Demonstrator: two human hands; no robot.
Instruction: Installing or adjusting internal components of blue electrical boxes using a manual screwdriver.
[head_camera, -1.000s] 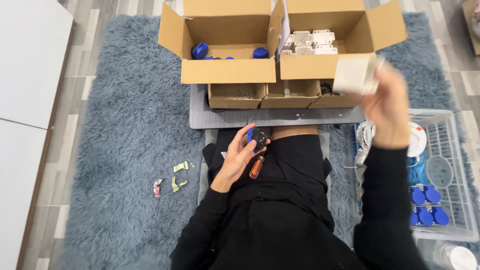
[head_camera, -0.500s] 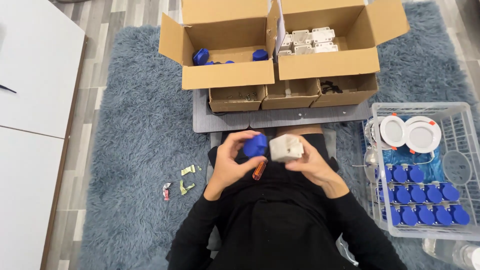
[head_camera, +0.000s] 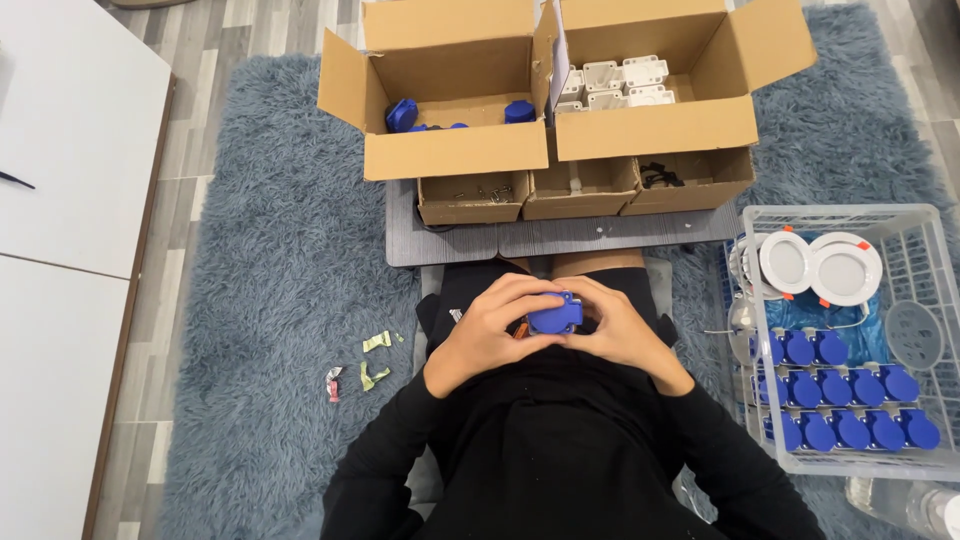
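Note:
Both my hands meet over my lap around a small blue plastic socket part (head_camera: 556, 313). My left hand (head_camera: 490, 325) wraps its left side, fingers curled over the top. My right hand (head_camera: 622, 328) cups its right side. A white piece that the right hand carried is hidden under the blue part and the fingers. An orange-handled tool (head_camera: 520, 330) peeks out just beneath the blue part, mostly covered.
Two open cardboard boxes stand ahead: the left box (head_camera: 455, 150) holds blue parts, the right box (head_camera: 650, 125) white parts. Three small trays (head_camera: 580, 190) sit on a grey board (head_camera: 560, 238). A white wire basket (head_camera: 850, 340) at right holds blue assemblies and round white lamps. Wrappers (head_camera: 365, 365) lie on the rug.
My right hand came down from the right box with a white part to my lap. Both hands have closed together, with the blue part now on top of the white one.

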